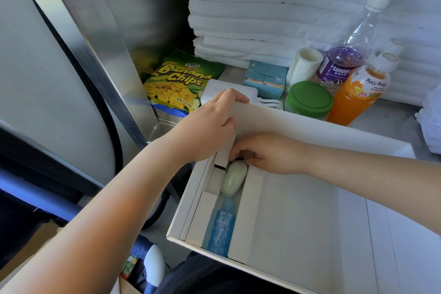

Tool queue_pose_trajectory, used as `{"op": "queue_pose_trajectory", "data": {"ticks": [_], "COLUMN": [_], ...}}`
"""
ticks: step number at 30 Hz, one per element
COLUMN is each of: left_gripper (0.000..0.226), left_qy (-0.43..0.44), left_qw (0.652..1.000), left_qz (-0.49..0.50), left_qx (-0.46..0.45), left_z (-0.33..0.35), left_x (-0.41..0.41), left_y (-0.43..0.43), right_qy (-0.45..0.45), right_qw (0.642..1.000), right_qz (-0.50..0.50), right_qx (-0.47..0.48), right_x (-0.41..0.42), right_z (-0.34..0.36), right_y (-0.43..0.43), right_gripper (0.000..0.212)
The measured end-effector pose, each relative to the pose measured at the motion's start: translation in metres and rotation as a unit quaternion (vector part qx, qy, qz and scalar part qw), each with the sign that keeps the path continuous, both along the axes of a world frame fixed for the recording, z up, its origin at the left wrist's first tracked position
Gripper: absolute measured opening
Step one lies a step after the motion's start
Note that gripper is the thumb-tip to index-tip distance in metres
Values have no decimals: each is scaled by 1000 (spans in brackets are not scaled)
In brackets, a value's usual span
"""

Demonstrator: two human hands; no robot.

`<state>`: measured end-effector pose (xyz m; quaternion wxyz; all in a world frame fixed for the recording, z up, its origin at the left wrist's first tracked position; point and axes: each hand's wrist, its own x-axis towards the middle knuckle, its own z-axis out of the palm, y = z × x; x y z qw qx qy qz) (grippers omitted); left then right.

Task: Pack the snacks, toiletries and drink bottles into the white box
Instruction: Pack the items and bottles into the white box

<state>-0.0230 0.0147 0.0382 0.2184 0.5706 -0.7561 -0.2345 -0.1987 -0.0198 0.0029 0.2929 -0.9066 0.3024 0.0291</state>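
Gripping white box far-left rim, left hand curled. Cannot tell right hand's hold beside pale oval toiletry; probably light, slippery, pinch mid-body.

The white box is open. Its narrow left compartment holds a pale green oval container at the far end and a blue bottle at the near end, both lying flat. Beyond the box's far wall are a Banana Chips bag, a small blue carton, an upright green-lidded jar, an orange Mogu Mogu bottle and a purple-labelled clear bottle.
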Motion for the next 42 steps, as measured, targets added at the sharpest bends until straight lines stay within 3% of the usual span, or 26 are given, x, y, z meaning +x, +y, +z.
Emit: {"op": "queue_pose_trajectory", "data": {"ticks": [13, 20, 27, 33, 42], "left_gripper": [39, 39, 36, 35, 35], "left_qy": [1, 0, -1, -7, -6], "left_qw": [1000, 1000, 1000, 1000, 1000], "left_qz": [4, -2, 0, 1, 0], "left_qx": [6, 6, 7, 1, -6], "left_z": [1, 2, 3, 1, 1], "left_x": [0, 0, 0, 0, 0], "left_y": [0, 1, 1, 0, 1], "right_qy": [34, 34, 29, 27, -27], "right_qw": [996, 977, 978, 968, 991], "right_qz": [65, 87, 52, 74, 30], "right_qx": [-53, -192, -197, -238, -128], "right_x": [2, -5, -8, -4, -1], "right_z": [1, -4, -7, -3, 3], "right_y": [-6, -7, -2, -2, -5], "right_gripper": [36, 22, 12, 18, 18]}}
